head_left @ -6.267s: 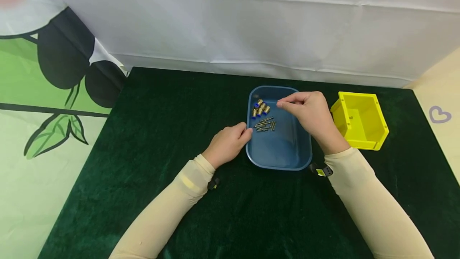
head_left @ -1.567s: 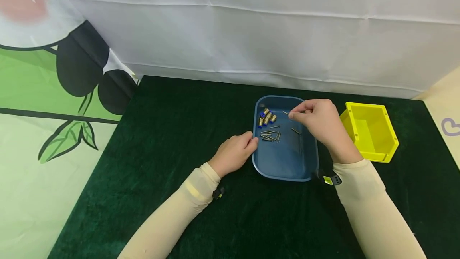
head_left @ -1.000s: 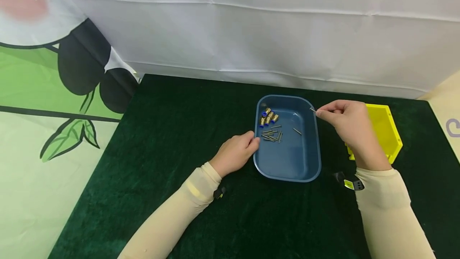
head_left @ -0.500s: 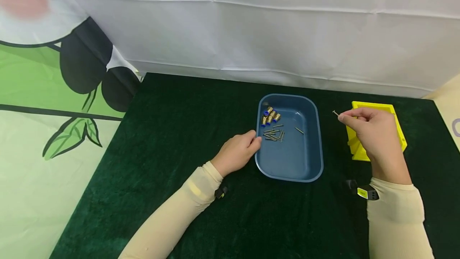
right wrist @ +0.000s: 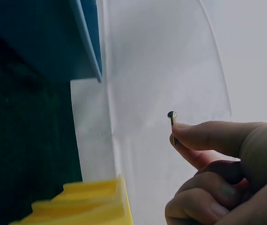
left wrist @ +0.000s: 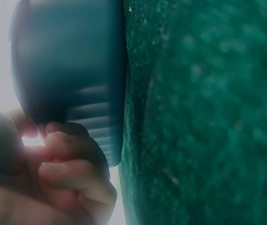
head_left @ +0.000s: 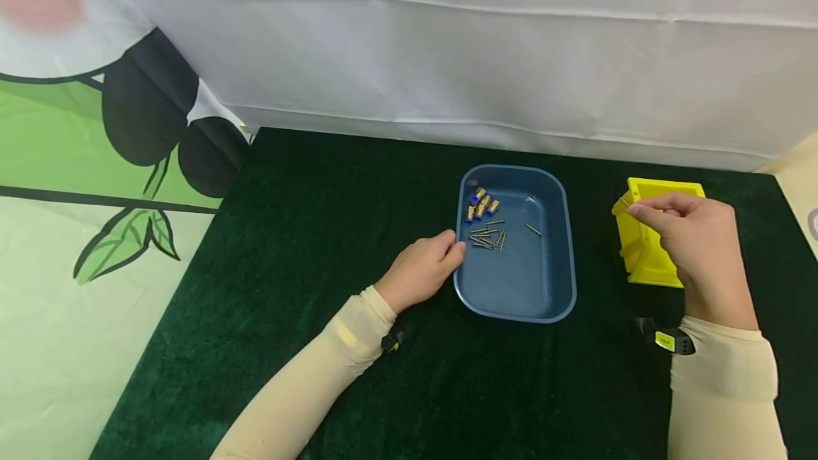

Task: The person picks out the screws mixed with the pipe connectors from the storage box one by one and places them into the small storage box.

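Note:
My right hand [head_left: 703,250] pinches a screw [right wrist: 173,123] between thumb and forefinger, the other fingers curled in. It hangs over the near-left rim area of a yellow bin [head_left: 639,261], covering part of it in the head view. My left hand [head_left: 418,268] grips the left rim of a blue tray [head_left: 511,293], thumb on top; in the left wrist view its fingers [left wrist: 72,173] curl against the tray's outer wall. Inside the tray lie several loose screws [head_left: 486,236], one lone screw [head_left: 533,230] to their right, and several brass fittings with blue ends [head_left: 481,210] at the far left.
Dark green cloth [head_left: 319,218] covers the table. A white curtain [head_left: 415,55] hangs behind its far edge, and a printed panel [head_left: 51,233] stands at the left. A strip of cloth separates tray and bin.
The right hand has carried the screw rightward, out of the tray and over to the yellow bin. One screw has come to lie apart from the pile. The left hand keeps its hold.

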`<state>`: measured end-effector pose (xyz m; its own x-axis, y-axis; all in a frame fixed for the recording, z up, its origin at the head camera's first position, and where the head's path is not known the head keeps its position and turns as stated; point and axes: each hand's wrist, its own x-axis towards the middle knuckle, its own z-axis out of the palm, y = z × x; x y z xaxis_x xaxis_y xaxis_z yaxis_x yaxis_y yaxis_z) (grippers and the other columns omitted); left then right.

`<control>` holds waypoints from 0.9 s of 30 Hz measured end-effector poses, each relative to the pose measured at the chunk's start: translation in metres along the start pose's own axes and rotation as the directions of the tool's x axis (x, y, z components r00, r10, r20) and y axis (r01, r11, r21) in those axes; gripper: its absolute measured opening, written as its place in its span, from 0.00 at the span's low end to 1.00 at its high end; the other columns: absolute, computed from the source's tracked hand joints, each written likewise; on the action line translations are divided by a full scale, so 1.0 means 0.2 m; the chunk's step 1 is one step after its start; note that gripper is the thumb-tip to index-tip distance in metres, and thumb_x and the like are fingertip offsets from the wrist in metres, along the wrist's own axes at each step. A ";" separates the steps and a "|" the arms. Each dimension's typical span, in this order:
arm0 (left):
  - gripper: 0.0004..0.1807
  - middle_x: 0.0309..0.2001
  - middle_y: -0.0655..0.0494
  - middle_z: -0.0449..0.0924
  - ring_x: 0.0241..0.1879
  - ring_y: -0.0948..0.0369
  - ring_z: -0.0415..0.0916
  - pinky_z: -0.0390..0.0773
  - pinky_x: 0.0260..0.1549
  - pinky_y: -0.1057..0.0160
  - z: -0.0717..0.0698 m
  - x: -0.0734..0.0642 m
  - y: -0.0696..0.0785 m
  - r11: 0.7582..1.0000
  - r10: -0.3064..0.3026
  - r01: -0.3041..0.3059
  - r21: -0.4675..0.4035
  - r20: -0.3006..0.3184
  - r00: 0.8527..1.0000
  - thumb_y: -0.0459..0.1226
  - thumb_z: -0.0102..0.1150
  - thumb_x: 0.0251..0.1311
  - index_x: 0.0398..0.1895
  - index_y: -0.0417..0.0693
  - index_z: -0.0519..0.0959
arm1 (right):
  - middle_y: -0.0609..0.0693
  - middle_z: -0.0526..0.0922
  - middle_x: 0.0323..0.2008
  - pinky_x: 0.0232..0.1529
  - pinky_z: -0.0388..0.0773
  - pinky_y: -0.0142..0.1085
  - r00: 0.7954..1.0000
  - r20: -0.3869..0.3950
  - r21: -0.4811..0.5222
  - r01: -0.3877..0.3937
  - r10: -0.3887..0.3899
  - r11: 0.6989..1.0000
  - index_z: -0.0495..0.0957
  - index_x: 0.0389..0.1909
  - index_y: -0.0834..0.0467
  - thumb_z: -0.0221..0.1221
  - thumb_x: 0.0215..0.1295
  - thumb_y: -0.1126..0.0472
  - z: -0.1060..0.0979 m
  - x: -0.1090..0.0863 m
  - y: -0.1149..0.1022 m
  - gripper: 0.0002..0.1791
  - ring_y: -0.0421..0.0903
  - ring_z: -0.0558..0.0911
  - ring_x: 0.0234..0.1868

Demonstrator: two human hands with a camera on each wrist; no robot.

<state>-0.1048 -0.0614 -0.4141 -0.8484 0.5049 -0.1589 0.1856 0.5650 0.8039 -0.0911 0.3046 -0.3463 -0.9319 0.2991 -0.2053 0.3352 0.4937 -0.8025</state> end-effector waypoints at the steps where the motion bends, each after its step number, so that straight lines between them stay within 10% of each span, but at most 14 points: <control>1: 0.18 0.24 0.57 0.73 0.19 0.61 0.70 0.67 0.18 0.64 0.00 0.00 0.00 1.000 0.000 0.000 0.000 0.001 1.000 0.51 0.36 0.77 0.34 0.55 0.71 | 0.44 0.67 0.24 0.12 0.58 0.41 1.000 0.002 0.009 -0.008 0.008 1.000 0.85 0.39 0.50 0.64 0.61 0.37 -0.01 0.00 0.01 0.20 0.47 0.64 0.14; 27: 0.18 0.24 0.57 0.72 0.19 0.60 0.69 0.67 0.18 0.63 0.00 0.01 0.00 1.000 -0.005 0.005 -0.017 0.005 1.000 0.52 0.35 0.77 0.35 0.54 0.71 | 0.47 0.65 0.43 0.29 0.67 0.35 0.991 -0.041 0.008 -0.126 0.126 0.992 0.80 0.50 0.59 0.60 0.63 0.36 -0.01 0.07 0.07 0.31 0.49 0.66 0.37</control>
<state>-0.1057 -0.0610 -0.4153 -0.8469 0.5052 -0.1658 0.1727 0.5562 0.8129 -0.0988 0.3162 -0.3590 -0.8759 0.3919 -0.2814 0.4483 0.4455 -0.7749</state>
